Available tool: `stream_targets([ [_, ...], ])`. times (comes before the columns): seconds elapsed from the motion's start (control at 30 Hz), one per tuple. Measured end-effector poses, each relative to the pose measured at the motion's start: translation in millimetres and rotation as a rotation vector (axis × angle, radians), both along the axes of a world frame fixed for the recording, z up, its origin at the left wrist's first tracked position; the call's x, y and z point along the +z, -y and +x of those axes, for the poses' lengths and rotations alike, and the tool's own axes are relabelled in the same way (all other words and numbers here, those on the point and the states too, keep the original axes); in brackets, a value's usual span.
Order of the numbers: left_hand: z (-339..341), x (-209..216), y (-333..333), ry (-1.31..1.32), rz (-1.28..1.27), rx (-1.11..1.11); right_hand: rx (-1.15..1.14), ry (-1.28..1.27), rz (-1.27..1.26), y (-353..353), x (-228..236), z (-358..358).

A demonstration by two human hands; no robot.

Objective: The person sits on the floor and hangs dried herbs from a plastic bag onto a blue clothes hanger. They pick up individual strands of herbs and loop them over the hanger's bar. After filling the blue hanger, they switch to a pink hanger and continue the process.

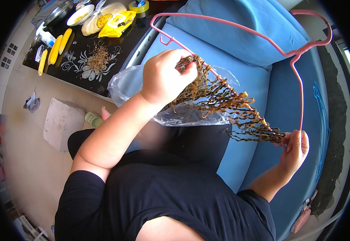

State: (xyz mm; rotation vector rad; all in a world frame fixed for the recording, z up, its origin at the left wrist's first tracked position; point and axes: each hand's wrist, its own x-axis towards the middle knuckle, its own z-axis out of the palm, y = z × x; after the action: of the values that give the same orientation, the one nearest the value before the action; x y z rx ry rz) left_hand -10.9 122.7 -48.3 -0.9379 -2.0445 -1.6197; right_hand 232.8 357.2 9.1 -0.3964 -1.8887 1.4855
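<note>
A pink clothes hanger [259, 34] is tilted across my front, its hook at the upper right. Dark brown, curly dried strands [223, 98], perhaps dried beans, hang looped over its long bar. My left hand [167, 75] is closed around a bunch of these strands beside the bar's upper left part. At the other end, my right hand [295, 148] pinches the hanger's lower right corner, right by the last strands. A transparent plastic bag [169, 118] lies over my lap beneath the strands; what is inside it is partly hidden.
The black patterned table [84, 44] at upper left bears yellow corn cobs [55, 50], a pile of dry stalk scraps [99, 57], a yellow package [117, 24], a bowl [80, 15] and tape [138, 6]. A blue sofa [239, 160] is to my right. A pale stool [62, 124] stands left.
</note>
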Motion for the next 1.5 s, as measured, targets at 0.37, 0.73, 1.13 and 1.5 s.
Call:
stream_targets([
  [0.37, -5.8, -1.4, -0.3, 0.037, 0.0, -0.033, -0.06, 0.098, 0.116, 11.2, 5.6, -0.7],
  [0.73, -5.1, -6.6, 2.9, 0.385, 0.23, -0.244, -0.119, 0.001, 0.049, 8.2, 2.4, 1.0],
  [1.13, -4.2, -17.5, -0.6, 0.149, 0.01, -0.085, -0.102, -0.002, 0.043, 9.8, 4.5, -0.5],
  [1.5, 4.1, -4.1, 2.7, 0.08, -0.08, -0.032, -0.075, 0.031, 0.027, 7.7, 1.7, 0.5],
])
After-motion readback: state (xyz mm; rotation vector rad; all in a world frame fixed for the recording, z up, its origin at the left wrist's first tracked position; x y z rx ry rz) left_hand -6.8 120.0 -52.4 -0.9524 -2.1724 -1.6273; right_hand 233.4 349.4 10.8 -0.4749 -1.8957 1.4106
